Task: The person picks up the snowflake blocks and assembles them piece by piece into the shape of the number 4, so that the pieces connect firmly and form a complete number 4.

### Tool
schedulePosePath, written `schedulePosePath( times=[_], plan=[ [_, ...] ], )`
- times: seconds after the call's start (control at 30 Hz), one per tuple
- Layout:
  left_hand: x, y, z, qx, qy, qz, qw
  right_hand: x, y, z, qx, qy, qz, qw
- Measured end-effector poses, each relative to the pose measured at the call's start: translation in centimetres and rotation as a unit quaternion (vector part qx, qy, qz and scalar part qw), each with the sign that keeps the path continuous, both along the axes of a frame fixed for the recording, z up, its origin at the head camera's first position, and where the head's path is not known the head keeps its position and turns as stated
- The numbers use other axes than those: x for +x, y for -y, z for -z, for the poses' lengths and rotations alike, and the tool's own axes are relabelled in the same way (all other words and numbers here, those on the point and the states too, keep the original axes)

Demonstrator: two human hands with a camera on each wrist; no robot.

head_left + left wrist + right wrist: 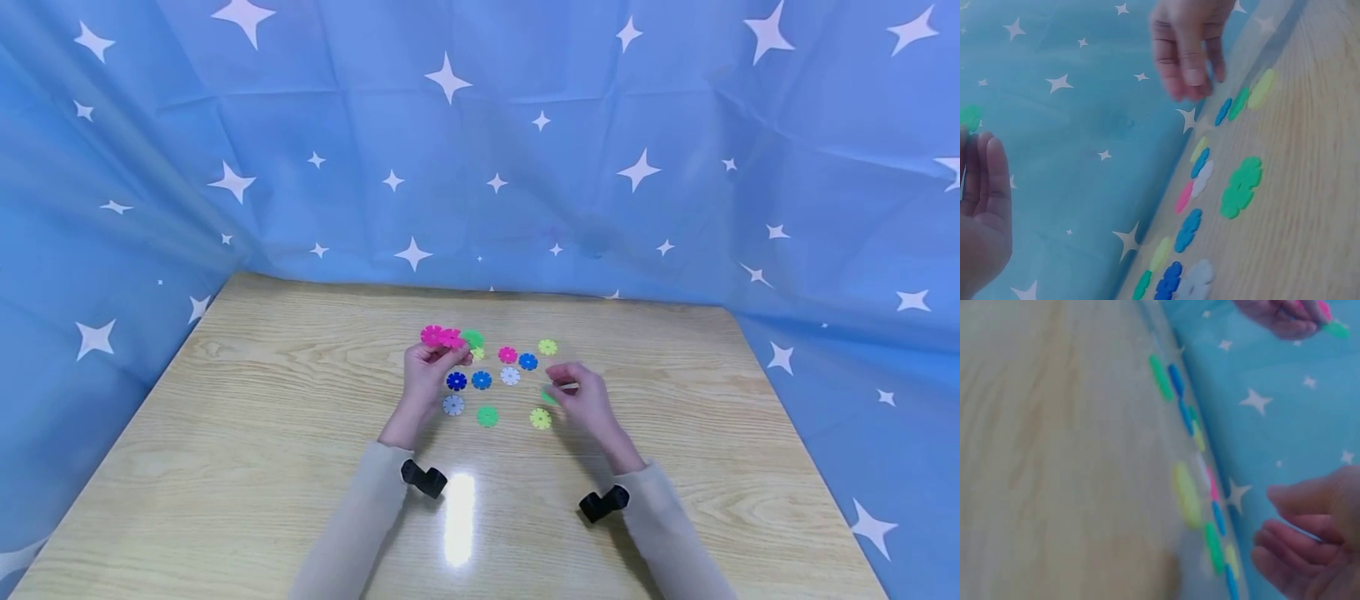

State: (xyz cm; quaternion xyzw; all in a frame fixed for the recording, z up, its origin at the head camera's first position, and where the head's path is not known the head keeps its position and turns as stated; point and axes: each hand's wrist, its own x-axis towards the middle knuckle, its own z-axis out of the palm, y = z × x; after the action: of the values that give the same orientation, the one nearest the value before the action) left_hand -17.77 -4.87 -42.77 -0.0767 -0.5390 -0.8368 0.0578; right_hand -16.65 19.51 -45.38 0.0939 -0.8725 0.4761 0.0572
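Observation:
My left hand (429, 375) pinches a small cluster of notched plastic discs above the table: two pink discs (432, 335) and a green disc (472, 338). Whether they interlock is hard to tell. My right hand (585, 398) hovers over the right side of the scattered discs, its fingers loosely bent. Nothing shows between thumb and fingers of that right hand (1310, 537) in the right wrist view. Beneath it lies a green disc (549, 397), partly hidden in the head view. A yellow disc (541, 418) is close by.
Several loose discs lie flat between the hands, among them a dark blue disc (456, 381), a white disc (510, 376), a pink disc (507, 355) and a green disc (487, 416). The wooden table (247, 433) meets a blue star-patterned cloth (480, 150) at its far edge.

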Motion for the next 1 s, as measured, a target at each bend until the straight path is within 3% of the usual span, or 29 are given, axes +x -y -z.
schedulePosePath(
  times=[0.23,0.47,0.73,1.0],
  plan=[
    [-0.4,0.3,-0.3,-0.004,-0.015,-0.011,0.9998,0.1,-1.2,0.9,0.066,0.025,-0.005,0.9975],
    [-0.7,0.3,-0.7,-0.01,-0.013,-0.02,0.9997,-0.1,-1.5,1.1,0.146,0.066,-0.004,0.9871],
    [-1.4,0.1,-1.4,-0.023,-0.015,-0.017,0.9995,-0.9,-1.6,0.8,0.19,0.077,-0.03,0.9784],
    [-1.5,-0.2,-1.8,-0.026,-0.026,-0.012,0.9993,-1.6,-1.2,-0.4,0.192,0.156,-0.039,0.9681]
  ],
)
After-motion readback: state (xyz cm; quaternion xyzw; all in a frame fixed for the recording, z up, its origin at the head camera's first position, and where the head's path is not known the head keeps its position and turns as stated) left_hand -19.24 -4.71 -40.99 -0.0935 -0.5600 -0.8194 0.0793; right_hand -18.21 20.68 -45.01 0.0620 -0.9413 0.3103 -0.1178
